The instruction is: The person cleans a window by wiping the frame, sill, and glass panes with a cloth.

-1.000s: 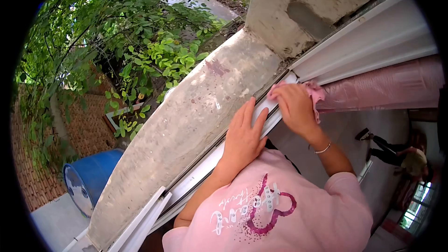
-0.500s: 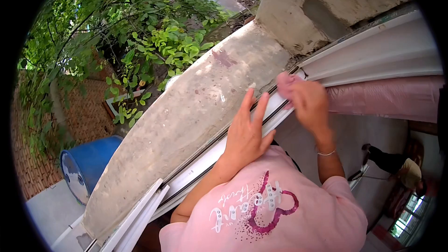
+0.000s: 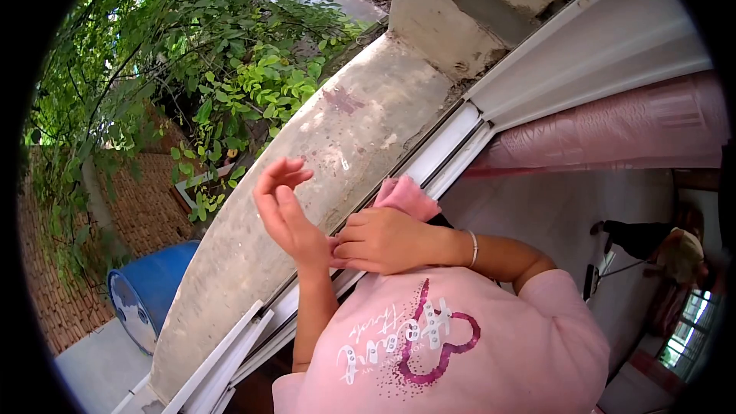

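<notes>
My right hand (image 3: 387,241) is closed around a pink cloth (image 3: 409,198), which sticks out on the far side of the knuckles. This hand lies low over the white window track (image 3: 441,155), its fingertips against my left wrist. My left hand (image 3: 285,215) is raised above the concrete sill (image 3: 253,261), holding nothing, its fingers loosely bent and apart from the thumb. The palm side of my right hand is hidden.
A white window frame (image 3: 583,38) and a pink curtain (image 3: 613,119) stand at the right. White sashes (image 3: 222,360) are at the lower left. Outside are leafy branches (image 3: 253,84) and a blue barrel (image 3: 157,284). Another person (image 3: 675,253) is inside, at the right.
My right hand has come down and left along the track with the pink cloth, to my left wrist. My left hand has moved left, and its fingers have bent.
</notes>
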`<state>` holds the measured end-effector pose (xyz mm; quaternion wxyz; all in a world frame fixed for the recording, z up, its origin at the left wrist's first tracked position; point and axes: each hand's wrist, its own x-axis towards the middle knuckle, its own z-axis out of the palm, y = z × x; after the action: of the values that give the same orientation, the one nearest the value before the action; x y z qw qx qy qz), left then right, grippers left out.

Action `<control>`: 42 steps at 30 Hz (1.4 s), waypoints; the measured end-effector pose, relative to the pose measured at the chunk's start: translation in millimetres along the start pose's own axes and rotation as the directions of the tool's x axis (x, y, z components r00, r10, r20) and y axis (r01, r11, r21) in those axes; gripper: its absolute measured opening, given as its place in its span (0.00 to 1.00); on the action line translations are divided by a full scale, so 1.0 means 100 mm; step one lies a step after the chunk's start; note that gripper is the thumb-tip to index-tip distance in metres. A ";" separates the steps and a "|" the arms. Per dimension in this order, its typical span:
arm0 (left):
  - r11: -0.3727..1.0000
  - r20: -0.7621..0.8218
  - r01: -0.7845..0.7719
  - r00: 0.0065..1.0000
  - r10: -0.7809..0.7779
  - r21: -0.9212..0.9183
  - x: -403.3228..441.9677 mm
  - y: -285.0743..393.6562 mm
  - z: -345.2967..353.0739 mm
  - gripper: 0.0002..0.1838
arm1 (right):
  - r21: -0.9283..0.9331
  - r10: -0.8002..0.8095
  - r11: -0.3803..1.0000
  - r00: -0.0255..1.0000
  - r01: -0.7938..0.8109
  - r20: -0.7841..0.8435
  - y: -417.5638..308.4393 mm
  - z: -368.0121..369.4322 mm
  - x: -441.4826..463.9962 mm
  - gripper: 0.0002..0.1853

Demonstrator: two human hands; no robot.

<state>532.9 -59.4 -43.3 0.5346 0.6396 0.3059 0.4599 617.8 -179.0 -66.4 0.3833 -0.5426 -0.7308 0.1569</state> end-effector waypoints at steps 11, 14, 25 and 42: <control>0.994 -0.013 -0.005 1.000 0.004 -0.107 0.06 -0.13 -0.05 0.12 | -0.487 0.204 0.799 0.920 -0.354 -0.333 0.61 -1.13 -0.58 0.02; 0.997 0.033 0.015 0.999 -0.012 -0.080 0.04 -0.08 -0.05 0.12 | -0.368 0.169 0.894 0.953 -0.255 -0.250 0.48 -0.76 -0.50 0.02; 0.993 0.036 0.069 0.997 -0.065 -0.096 0.06 -0.08 -0.09 0.10 | 0.507 0.243 0.823 0.965 -0.257 0.096 0.12 -0.33 0.18 0.10; 0.959 0.584 -0.121 0.810 -0.055 0.258 -0.21 -0.11 0.14 0.10 | -0.136 0.384 0.890 0.876 -0.435 -0.290 0.46 -0.56 -0.18 0.16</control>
<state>538.7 -81.3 -59.7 0.4974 0.8249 0.1778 0.2016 691.4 -189.0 -65.9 0.3765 -0.7363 -0.5549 0.0905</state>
